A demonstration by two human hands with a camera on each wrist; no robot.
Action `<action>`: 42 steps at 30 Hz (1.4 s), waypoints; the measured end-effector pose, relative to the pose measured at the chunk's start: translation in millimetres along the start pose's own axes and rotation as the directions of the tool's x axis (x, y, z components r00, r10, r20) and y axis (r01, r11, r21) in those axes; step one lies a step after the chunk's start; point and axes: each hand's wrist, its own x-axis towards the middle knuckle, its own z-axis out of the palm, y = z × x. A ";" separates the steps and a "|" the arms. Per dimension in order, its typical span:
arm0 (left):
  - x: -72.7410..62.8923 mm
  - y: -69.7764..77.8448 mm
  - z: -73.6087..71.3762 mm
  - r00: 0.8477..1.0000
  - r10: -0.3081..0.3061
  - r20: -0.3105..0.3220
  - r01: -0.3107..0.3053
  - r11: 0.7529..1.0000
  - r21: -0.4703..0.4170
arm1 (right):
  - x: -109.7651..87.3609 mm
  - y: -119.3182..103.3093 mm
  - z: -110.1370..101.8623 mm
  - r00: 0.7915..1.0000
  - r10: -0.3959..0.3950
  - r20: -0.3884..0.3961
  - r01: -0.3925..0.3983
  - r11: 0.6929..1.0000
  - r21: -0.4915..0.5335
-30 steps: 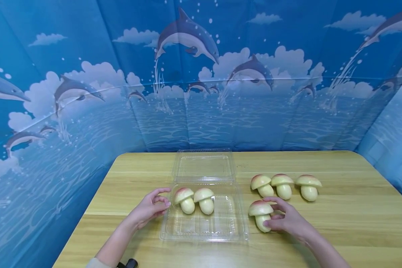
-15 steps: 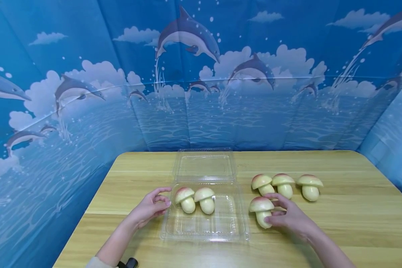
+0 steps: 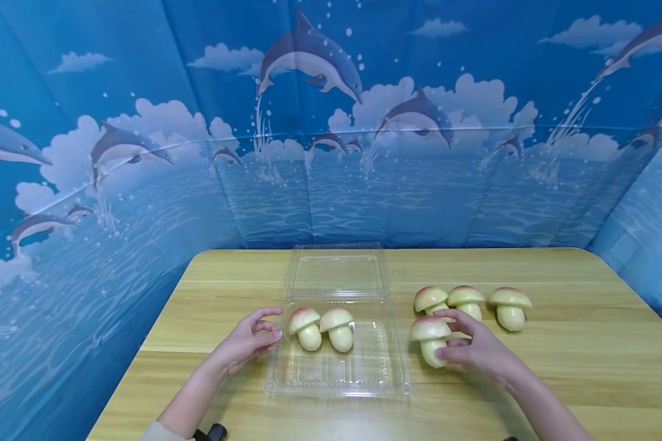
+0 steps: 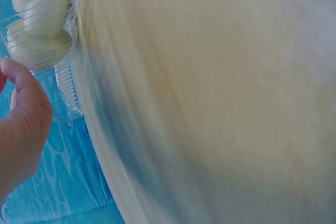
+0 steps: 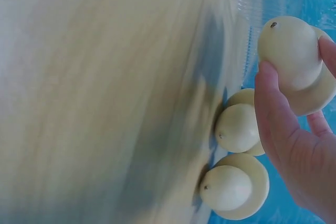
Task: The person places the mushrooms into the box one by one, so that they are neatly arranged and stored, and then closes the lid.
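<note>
Worktop (image 3: 557,367): pale yellow wood, grain running left to right, rounded far corners.

Three mushroom-shaped toys (image 3: 471,303) stand in a row on the right half of the worktop, caps up, cream stems, caps flushed red. The two on the left are close together, the third a little apart to the right.

Backdrop (image 3: 143,153): blue printed cloth on the left, rear and right sides, showing leaping dolphins, white clouds, bubbles and rippled sea. Creases run across the rear panel.

A small black object (image 3: 212,433) sits at the bottom edge, near side; cannot tell what it is.
</note>
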 end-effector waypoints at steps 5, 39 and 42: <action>-0.1 0.5 0.1 1.000 0.002 0.003 -0.002 1.000 -0.002 | 0.9 -6.4 -0.2 1.000 0.006 -0.009 -0.007 1.000 -0.013; -3.9 4.5 1.8 1.000 -0.002 0.002 0.002 1.000 -0.001 | 18.1 -38.4 20.5 0.996 -0.034 0.085 0.034 0.999 0.003; -4.3 4.7 1.8 1.000 0.003 0.002 -0.003 1.000 0.007 | 20.9 -40.1 24.5 0.995 -0.035 0.097 0.034 0.999 0.011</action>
